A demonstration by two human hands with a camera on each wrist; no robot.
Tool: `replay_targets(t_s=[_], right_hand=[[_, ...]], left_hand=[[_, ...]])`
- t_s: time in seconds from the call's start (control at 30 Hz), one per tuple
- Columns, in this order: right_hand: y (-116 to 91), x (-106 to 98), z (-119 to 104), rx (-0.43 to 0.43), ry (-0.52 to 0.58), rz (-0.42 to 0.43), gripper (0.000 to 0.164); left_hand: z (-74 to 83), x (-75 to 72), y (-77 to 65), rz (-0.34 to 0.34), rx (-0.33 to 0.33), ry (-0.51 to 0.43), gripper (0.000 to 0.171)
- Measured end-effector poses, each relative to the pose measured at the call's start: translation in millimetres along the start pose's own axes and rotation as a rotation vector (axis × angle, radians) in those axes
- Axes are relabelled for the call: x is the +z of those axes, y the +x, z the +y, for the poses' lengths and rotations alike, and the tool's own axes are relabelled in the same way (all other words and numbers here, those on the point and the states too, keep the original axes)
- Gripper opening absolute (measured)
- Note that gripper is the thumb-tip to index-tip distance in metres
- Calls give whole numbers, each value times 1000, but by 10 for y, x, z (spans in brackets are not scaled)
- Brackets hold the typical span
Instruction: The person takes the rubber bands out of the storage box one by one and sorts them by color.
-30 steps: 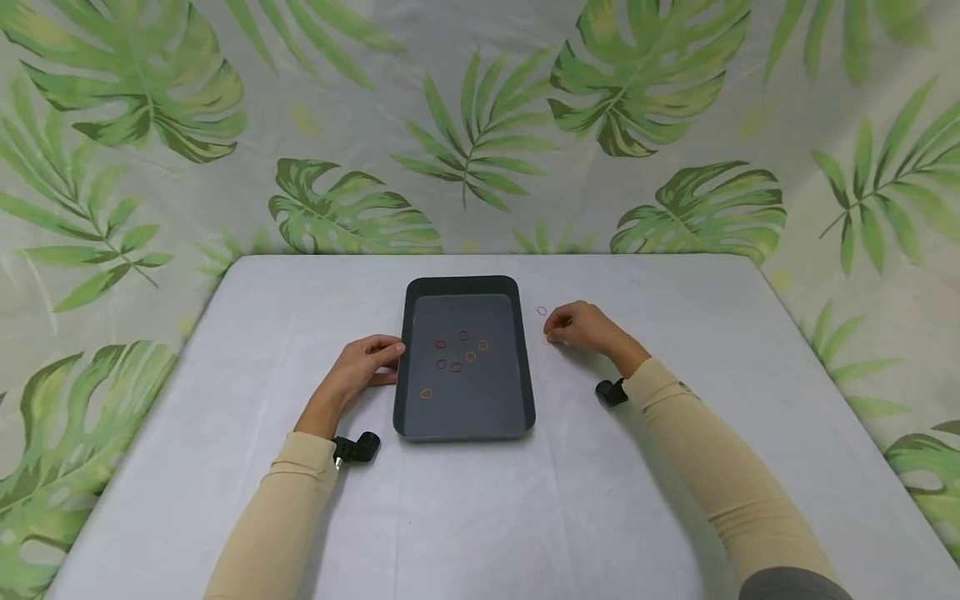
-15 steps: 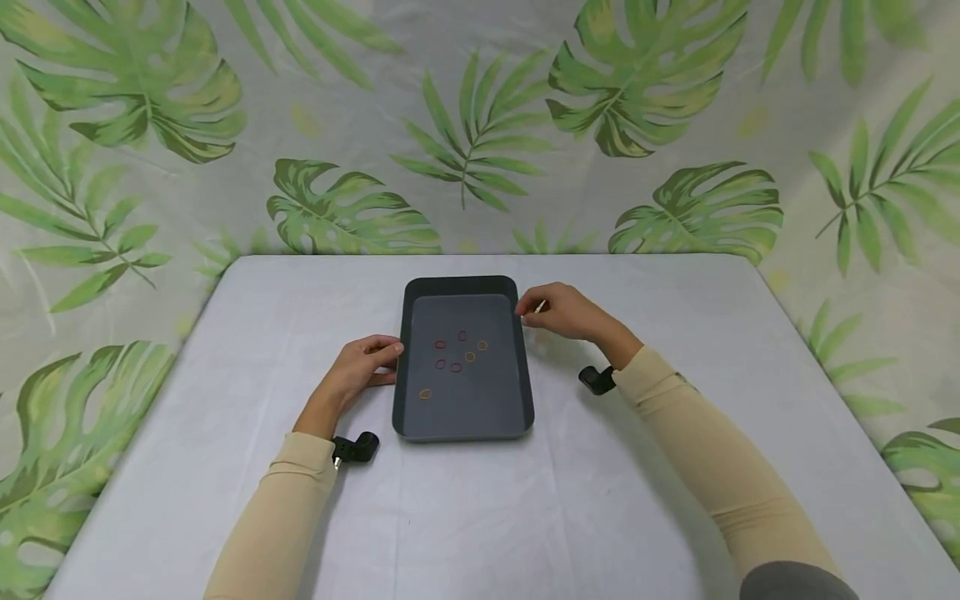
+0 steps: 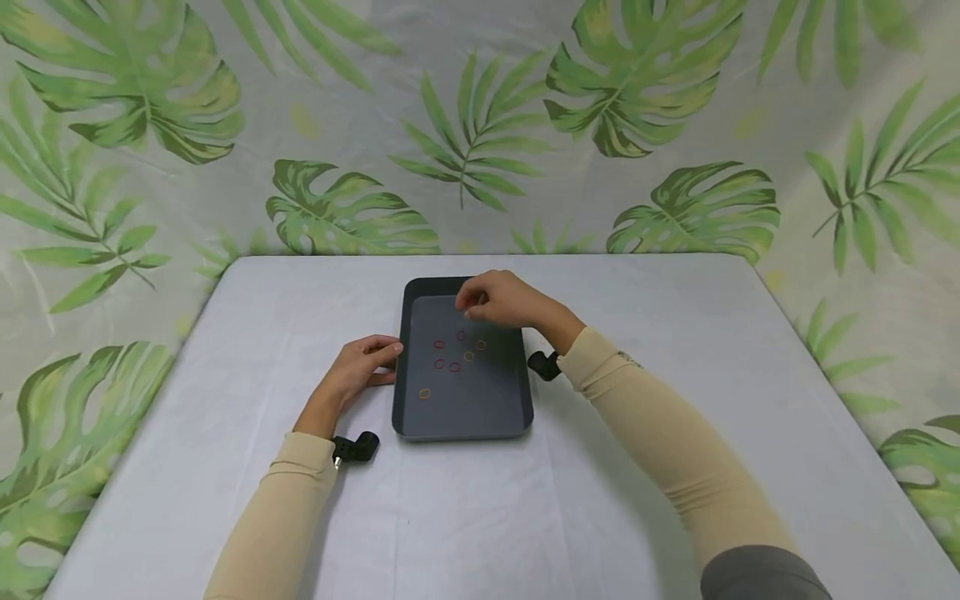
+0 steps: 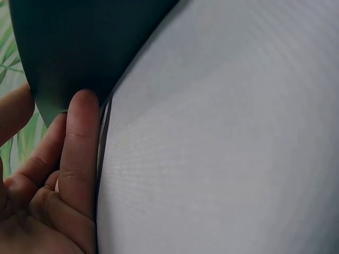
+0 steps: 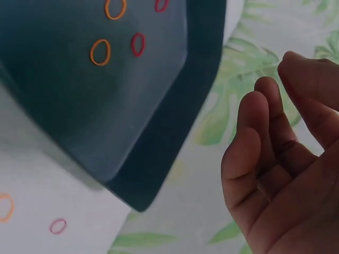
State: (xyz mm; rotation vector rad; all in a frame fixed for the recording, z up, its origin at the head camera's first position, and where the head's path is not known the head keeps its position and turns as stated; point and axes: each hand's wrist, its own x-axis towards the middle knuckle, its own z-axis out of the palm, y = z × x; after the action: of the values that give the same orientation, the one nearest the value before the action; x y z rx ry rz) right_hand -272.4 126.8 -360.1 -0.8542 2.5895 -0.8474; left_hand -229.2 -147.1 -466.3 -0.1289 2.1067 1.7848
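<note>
At far left, a beige sleeve (image 3: 273,517) ends at a wrist bearing a black camera (image 3: 357,447); the left hand (image 3: 358,365) rests against the left wall of the dark grey tray (image 3: 480,408), fingers extended and touching it, not curled round it. The tray lies flat on the white-covered table (image 3: 637,287), holding seven thin loops: three orange bands (image 3: 425,398), one set apart toward the near left, and four red bands (image 3: 439,347). The right hand (image 3: 504,300) is over the tray's far right part, fingers bent, thumb and forefinger drawn together; whether anything is pinched there cannot be determined. Right of the tray, the right wrist view records one loose orange loop (image 5: 13,206) and one loose red loop (image 5: 65,224) on the table
</note>
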Motion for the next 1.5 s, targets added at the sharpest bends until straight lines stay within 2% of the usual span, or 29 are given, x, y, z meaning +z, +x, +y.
replay_targets(t_s=[0.27, 0.43, 0.63, 0.8, 1.5], right_hand=[[27, 132, 146, 60, -100, -48, 23], [34, 230, 255, 73, -164, -28, 21], [51, 375, 369, 43, -343, -19, 17], [59, 437, 412, -7, -429, -32, 17], [44, 493, 474, -11, -454, -13, 9]], left_hand=[[0, 1, -5, -2, 0, -6, 46], [-1, -12, 1, -2, 2, -12, 46], [-11, -13, -2, 3, -6, -8, 46], [-5, -17, -10, 7, -2, -8, 46], [12, -8, -1, -6, 1, -14, 47]])
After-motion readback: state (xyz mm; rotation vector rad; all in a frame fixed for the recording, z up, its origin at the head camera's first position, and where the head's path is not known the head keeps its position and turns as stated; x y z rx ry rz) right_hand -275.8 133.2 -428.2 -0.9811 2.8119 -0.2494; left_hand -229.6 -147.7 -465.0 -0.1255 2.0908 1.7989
